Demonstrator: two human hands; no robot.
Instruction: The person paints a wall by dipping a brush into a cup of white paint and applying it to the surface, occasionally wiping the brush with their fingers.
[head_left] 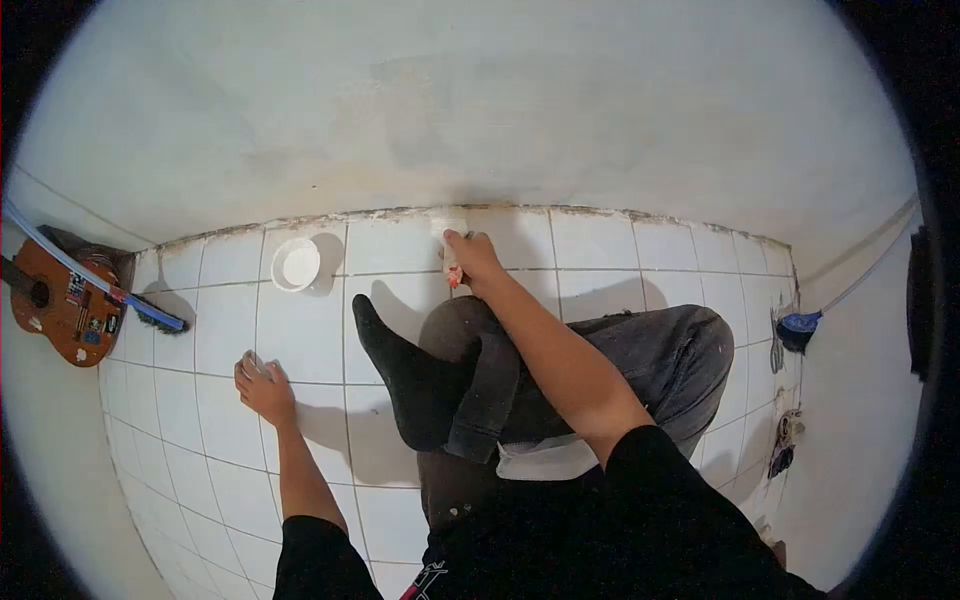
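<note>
My right hand (472, 262) is closed around a paintbrush (452, 272) with a pale handle that is red at its near end. The brush's head points at the foot of the wall (480, 120), though my fingers hide part of it. My left hand (265, 388) rests on the white tiled floor (225, 330) with its fingers apart and nothing in them. Between my hands, nearer the wall, stands a small round white bowl (296, 265) with something white inside.
A guitar (68, 310) with stickers leans at the left, a blue-headed broom (160, 316) in front of it. At the right wall stands another blue brush (798, 330) with a long handle. My socked foot (400, 385) and bent legs lie between my arms.
</note>
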